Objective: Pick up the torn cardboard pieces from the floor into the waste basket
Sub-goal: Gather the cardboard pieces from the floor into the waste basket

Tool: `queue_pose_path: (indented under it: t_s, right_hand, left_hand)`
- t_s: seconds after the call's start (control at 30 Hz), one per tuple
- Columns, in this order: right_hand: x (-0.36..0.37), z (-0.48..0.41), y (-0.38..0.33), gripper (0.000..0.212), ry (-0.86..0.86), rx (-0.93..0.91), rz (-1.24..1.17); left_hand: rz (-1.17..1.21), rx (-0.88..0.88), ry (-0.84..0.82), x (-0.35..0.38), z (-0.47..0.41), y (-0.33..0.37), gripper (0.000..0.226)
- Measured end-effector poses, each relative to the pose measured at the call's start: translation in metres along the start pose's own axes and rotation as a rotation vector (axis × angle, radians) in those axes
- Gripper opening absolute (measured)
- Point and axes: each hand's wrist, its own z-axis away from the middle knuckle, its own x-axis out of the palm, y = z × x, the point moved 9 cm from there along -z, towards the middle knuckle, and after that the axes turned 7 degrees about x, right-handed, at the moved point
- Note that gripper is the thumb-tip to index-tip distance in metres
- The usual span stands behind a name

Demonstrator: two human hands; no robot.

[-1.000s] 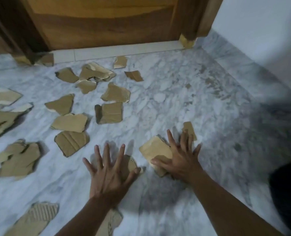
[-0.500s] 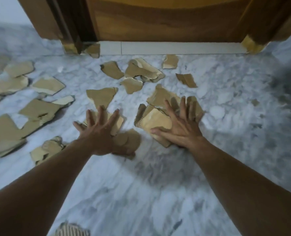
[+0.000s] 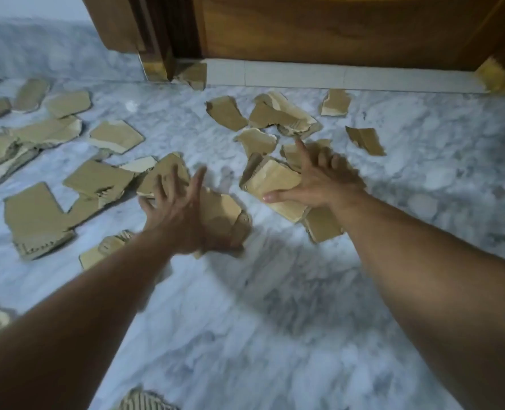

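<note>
Cardboard pieces (image 3: 97,179) lie scattered all over the marble floor (image 3: 274,335), from the door sill (image 3: 334,76) down toward the camera, and not one of them is in a waste basket, which is nowhere in view. Both hands are down among the scraps near the middle of the floor. The left hand (image 3: 177,214) has its fingers (image 3: 164,190) spread wide and pressed flat over a scrap (image 3: 168,170), palm resting on a bigger torn piece (image 3: 224,214) beneath it; nothing is gripped, only pinned. The right hand (image 3: 319,182) is likewise splayed, thumb out to the side, lying on a small stack of pieces (image 3: 274,179) with another scrap (image 3: 322,224) poking out under the wrist. Its fingertips are blurred, so how far they curl over the far edge I cannot tell.

This reads as the gathering step: raking loose scraps toward each other into a heap rather than lifting them one at a time. Very early in the job, judging by how much litter sits to the left and up by the door (image 3: 334,25).

Next move, as I judge it: draw the two hands together so both clusters merge, then get fingers under the flat pieces, which hug the smooth marble and will want an edge tipped up first. The basket has to be found too.
</note>
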Motion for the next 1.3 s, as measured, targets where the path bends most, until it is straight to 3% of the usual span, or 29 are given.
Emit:
queue_pose_path:
  t_s: [0.1,0.2,0.3,0.47,0.67,0.83,0.9,1.17,1.3]
  right_hand:
    - [-0.015,-0.006,-0.004,0.145,-0.018,-0.018,-0.057]
    - [-0.013,-0.01,-0.005,0.13,-0.015,-0.022,-0.048]
    - [-0.012,-0.006,-0.009,0.127,-0.058,-0.05,-0.02]
    - [-0.016,-0.007,-0.008,0.144,-0.14,-0.004,0.036]
    - [-0.007,0.017,-0.017,0.114,-0.198,-0.026,-0.152]
    - [0.006,0.055,0.014,0.087,-0.127,-0.001,-0.546]
    - [0.01,0.074,0.032,0.086,-0.08,0.003,-0.663]
    - [-0.018,0.172,0.128,0.073,0.068,0.115,-0.744]
    - [-0.057,0.248,0.184,0.097,0.11,0.153,-0.743]
  left_hand:
    - [0.039,-0.026,-0.163,0.003,-0.021,-0.003,0.143]
    - [-0.033,-0.006,-0.148,-0.008,-0.024,-0.005,0.135]
    - [-0.116,0.012,-0.107,-0.018,-0.024,-0.012,0.147]
    - [-0.048,-0.024,-0.202,-0.009,-0.022,-0.025,0.162]
    - [0.139,-0.133,-0.171,-0.021,-0.006,-0.028,0.131]
    - [0.207,-0.093,-0.104,-0.005,0.031,-0.01,0.114]
    - [0.265,-0.075,-0.079,0.002,0.048,-0.002,0.106]
    - [0.464,0.036,-0.091,-0.004,0.102,0.05,0.059]
    - [0.558,0.116,-0.078,-0.04,0.118,0.108,0.057]
